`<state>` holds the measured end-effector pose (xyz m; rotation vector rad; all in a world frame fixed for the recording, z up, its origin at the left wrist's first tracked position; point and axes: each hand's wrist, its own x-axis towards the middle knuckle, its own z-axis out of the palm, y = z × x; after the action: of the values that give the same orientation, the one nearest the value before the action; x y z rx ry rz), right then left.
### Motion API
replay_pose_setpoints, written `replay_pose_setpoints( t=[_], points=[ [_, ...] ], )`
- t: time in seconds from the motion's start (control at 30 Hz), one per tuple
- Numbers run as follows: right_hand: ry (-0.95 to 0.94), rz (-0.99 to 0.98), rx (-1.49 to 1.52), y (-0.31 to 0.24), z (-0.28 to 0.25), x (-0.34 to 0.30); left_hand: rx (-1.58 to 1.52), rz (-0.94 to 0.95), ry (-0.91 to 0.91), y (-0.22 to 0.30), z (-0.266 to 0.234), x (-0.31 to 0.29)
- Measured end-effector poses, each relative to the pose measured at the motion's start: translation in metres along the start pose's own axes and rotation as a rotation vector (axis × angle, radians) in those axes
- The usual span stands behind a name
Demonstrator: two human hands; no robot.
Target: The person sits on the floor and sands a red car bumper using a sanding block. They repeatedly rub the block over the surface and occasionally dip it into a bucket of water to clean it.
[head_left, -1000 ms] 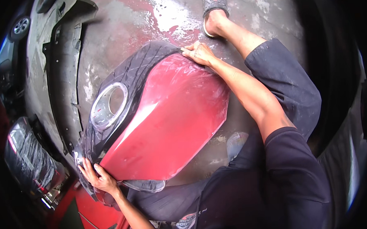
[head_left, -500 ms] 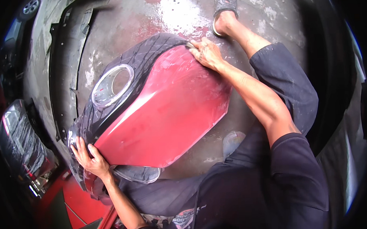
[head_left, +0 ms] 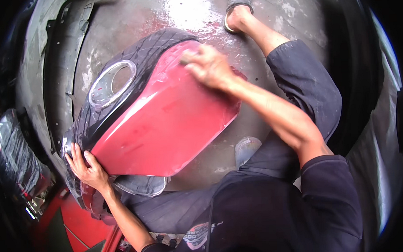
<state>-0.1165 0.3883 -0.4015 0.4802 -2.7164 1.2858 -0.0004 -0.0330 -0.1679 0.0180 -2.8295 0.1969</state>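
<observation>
**Red panel [head_left: 166, 127] looks part-worked**

The blurred right hand [head_left: 210, 68] is closed round a small pad [head_left: 184, 59] at its upper end; the left hand [head_left: 88, 171], fingers apart, rests on its dark edge. The panel lies beside the person's leg [head_left: 169, 211]. Pale smears [head_left: 162, 77] suggest unfinished work; how much, I cannot tell.

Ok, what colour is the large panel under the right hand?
The large panel is red; the head view shows it best.

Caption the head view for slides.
Left hand on a red-and-black body panel, blurred right hand over its red face.
</observation>
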Motion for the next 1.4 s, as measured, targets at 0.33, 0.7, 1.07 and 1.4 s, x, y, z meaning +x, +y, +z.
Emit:
replay_pose_setpoints(
  t=[0.33,0.7,1.07,1.4],
  points=[
    [-0.167,0.224,0.049,0.040,-0.034,-0.001,0.002,0.008,0.012,-0.002,0.000,-0.001],
    [-0.207,0.179,0.235,0.051,-0.023,0.004,-0.027,0.018,-0.003,-0.005,-0.001,-0.005],
    [-0.243,0.094,0.396,0.051,-0.009,0.017,-0.030,-0.004,0.003,-0.004,-0.003,-0.007],
    [-0.103,-0.355,0.436,-0.046,0.016,0.031,-0.020,-0.003,-0.019,0.000,-0.004,-0.004]
  ],
)
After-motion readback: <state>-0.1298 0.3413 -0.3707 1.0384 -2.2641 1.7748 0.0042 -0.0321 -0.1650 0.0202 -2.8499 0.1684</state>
